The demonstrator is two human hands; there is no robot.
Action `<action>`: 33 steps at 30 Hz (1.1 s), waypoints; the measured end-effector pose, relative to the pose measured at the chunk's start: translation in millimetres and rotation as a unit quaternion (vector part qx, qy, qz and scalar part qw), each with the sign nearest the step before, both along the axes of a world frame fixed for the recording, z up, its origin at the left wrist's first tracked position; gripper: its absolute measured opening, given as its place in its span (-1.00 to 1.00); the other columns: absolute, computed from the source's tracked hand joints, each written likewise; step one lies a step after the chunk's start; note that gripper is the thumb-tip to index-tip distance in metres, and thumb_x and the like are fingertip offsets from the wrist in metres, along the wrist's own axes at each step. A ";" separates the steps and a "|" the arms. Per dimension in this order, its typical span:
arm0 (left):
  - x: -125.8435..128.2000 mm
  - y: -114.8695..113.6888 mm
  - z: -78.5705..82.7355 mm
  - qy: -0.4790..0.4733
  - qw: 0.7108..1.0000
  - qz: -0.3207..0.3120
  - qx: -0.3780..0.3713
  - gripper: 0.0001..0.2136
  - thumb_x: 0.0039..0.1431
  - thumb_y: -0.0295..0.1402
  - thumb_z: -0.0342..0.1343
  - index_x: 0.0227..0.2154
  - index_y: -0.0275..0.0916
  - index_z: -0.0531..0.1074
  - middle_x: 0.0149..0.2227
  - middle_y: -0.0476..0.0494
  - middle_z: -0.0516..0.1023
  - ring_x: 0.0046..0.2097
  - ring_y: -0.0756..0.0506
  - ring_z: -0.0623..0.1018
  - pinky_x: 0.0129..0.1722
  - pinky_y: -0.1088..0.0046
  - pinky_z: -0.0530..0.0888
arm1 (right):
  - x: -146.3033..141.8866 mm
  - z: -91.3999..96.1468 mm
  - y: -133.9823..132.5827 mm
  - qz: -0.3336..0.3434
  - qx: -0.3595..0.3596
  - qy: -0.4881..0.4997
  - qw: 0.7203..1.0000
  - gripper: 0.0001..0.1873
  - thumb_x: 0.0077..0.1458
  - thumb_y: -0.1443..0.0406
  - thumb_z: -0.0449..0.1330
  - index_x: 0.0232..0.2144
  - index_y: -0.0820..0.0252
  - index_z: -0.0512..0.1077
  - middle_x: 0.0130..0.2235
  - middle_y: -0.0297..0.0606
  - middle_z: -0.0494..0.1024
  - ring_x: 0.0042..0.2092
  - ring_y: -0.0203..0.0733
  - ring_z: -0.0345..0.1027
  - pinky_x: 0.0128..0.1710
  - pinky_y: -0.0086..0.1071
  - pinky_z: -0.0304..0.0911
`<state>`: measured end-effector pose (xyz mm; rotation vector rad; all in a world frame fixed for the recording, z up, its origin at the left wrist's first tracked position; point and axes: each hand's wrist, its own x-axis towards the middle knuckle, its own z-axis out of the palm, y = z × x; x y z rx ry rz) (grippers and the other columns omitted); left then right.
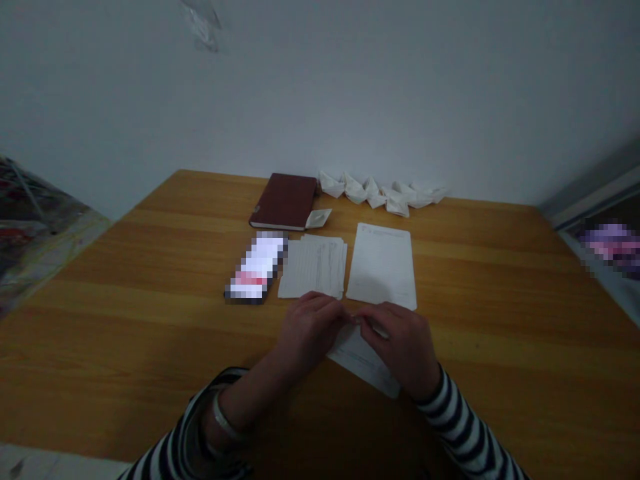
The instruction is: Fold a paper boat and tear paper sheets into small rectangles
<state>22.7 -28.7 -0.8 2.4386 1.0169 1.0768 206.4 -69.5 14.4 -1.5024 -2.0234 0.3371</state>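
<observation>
Both hands meet at the upper edge of a sheet of paper (367, 360) close to the front of the table. My left hand (315, 327) is closed, its fingers pinching the paper's edge from the left. From the right, my right hand (403, 340) pinches the same edge, thumb and forefinger together. The hands cover part of the sheet, and the exact fold at the fingertips is too small to make out. Just beyond the hands lie a stack of lined paper sheets (315, 267) and a larger white sheet (383, 263).
A dark red notebook (285, 200) lies at the back, with a small folded paper (319, 218) at its corner. Several folded paper boats (373, 192) line the wall. A blurred phone (257, 267) rests left of the stack on the wooden table (150, 280).
</observation>
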 end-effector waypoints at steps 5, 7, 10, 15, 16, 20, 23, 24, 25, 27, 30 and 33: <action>-8.2 4.6 9.9 -0.034 0.999 0.036 -0.006 -0.90 0.13 -0.50 0.19 -0.47 -0.22 0.50 -0.47 0.01 0.60 -0.39 -0.04 0.55 -0.24 0.39 0.46 | 10.2 -1.0 3.5 -0.043 0.040 0.006 0.998 -0.88 0.09 0.36 0.21 -0.35 0.13 0.57 -0.36 -0.31 0.65 -0.36 -0.20 0.51 -0.28 -0.37 0.30; -16.5 10.7 16.8 -0.053 0.995 0.079 0.000 -0.90 0.12 -0.49 0.20 -0.49 -0.21 0.51 -0.47 0.01 0.60 -0.36 -0.05 0.55 -0.22 0.39 0.46 | 23.4 -0.3 7.4 -0.075 0.037 0.007 0.996 -0.87 0.11 0.33 0.19 -0.36 0.14 0.57 -0.35 -0.28 0.65 -0.35 -0.18 0.52 -0.27 -0.36 0.32; -31.0 22.0 27.6 -0.104 0.977 0.187 -0.004 -0.92 0.07 -0.47 0.22 -0.50 -0.21 0.51 -0.47 0.02 0.58 -0.37 -0.04 0.54 -0.29 0.44 0.44 | 46.1 0.4 14.8 -0.175 0.037 0.005 0.984 -0.85 0.10 0.25 0.20 -0.37 0.15 0.57 -0.35 -0.24 0.65 -0.32 -0.10 0.53 -0.25 -0.28 0.34; -38.0 35.2 30.2 -0.330 0.883 0.288 -0.170 -0.82 0.01 -0.32 0.29 -0.53 -0.26 0.41 -0.54 0.04 0.50 -0.49 0.02 0.47 -0.46 0.53 0.41 | 45.8 -1.8 21.1 -0.179 -0.022 0.286 0.941 -0.73 0.15 0.12 0.18 -0.22 0.17 0.52 -0.20 -0.14 0.64 -0.16 -0.09 0.53 -0.12 -0.21 0.39; -35.4 35.8 27.5 -0.357 0.868 0.276 -0.207 -0.79 0.00 -0.30 0.29 -0.53 -0.27 0.39 -0.54 0.04 0.49 -0.49 0.03 0.47 -0.47 0.55 0.41 | 38.0 -2.9 20.5 -0.132 -0.060 0.367 0.919 -0.66 0.18 0.09 0.15 -0.09 0.14 0.46 -0.10 -0.12 0.61 -0.10 -0.10 0.52 -0.11 -0.22 0.40; -20.1 31.8 13.6 -0.346 0.861 0.199 -0.315 -0.77 0.01 -0.26 0.29 -0.48 -0.28 0.38 -0.50 -0.01 0.51 -0.45 0.01 0.50 -0.45 0.53 0.43 | 4.7 -11.6 14.4 -0.037 -0.203 0.492 0.846 -0.57 0.14 0.01 0.18 -0.06 0.15 0.38 -0.20 -0.16 0.62 -0.27 -0.17 0.52 -0.34 -0.32 0.45; -11.5 25.2 7.4 -0.253 0.900 0.154 -0.318 -0.80 0.08 -0.30 0.23 -0.30 -0.26 0.38 -0.36 -0.07 0.52 -0.32 -0.06 0.54 -0.32 0.40 0.49 | -5.2 -20.7 12.0 -0.087 -0.219 0.483 0.843 -0.64 0.10 0.02 0.22 -0.37 0.21 0.38 -0.55 -0.36 0.48 -0.56 -0.32 0.33 -0.57 -0.45 0.28; -9.5 22.5 6.9 -0.212 0.923 0.152 -0.283 -0.79 0.08 -0.32 0.22 -0.25 -0.25 0.38 -0.28 -0.11 0.51 -0.23 -0.09 0.53 -0.24 0.33 0.49 | -5.7 -22.9 11.9 -0.098 -0.214 0.478 0.846 -0.64 0.09 0.02 0.22 -0.41 0.21 0.36 -0.58 -0.40 0.42 -0.59 -0.35 0.27 -0.61 -0.47 0.23; -7.7 19.4 7.0 -0.167 0.945 0.153 -0.237 -0.78 0.08 -0.33 0.22 -0.22 -0.23 0.38 -0.20 -0.14 0.47 -0.15 -0.12 0.50 -0.16 0.28 0.47 | -5.5 -24.4 12.0 -0.098 -0.212 0.473 0.849 -0.64 0.09 0.02 0.22 -0.42 0.21 0.36 -0.59 -0.42 0.40 -0.60 -0.37 0.23 -0.63 -0.49 0.19; -4.1 12.1 8.9 -0.087 0.973 0.129 -0.173 -0.81 0.11 -0.31 0.21 -0.24 -0.22 0.39 -0.13 -0.16 0.40 -0.08 -0.14 0.43 -0.09 0.24 0.42 | -4.7 -24.9 11.9 -0.075 -0.224 0.470 0.851 -0.65 0.08 0.03 0.23 -0.34 0.21 0.37 -0.54 -0.42 0.41 -0.59 -0.39 0.20 -0.64 -0.50 0.16; 1.7 0.5 12.5 -0.040 0.967 0.001 -0.253 -0.80 0.19 -0.21 0.16 -0.29 -0.22 0.33 -0.29 -0.07 0.39 -0.26 -0.06 0.41 -0.26 0.38 0.40 | -5.9 -21.0 10.6 -0.002 -0.261 0.479 0.838 -0.64 0.11 0.04 0.21 -0.20 0.18 0.37 -0.42 -0.37 0.48 -0.53 -0.37 0.26 -0.59 -0.49 0.21; 6.4 -7.3 13.7 -0.065 0.927 -0.081 -0.361 -0.72 0.17 -0.15 0.18 -0.33 -0.21 0.25 -0.44 0.05 0.33 -0.40 0.01 0.34 -0.41 0.49 0.32 | -9.1 -17.3 9.3 0.072 -0.274 0.495 0.821 -0.61 0.14 0.03 0.18 -0.09 0.12 0.36 -0.28 -0.28 0.53 -0.34 -0.25 0.40 -0.42 -0.42 0.34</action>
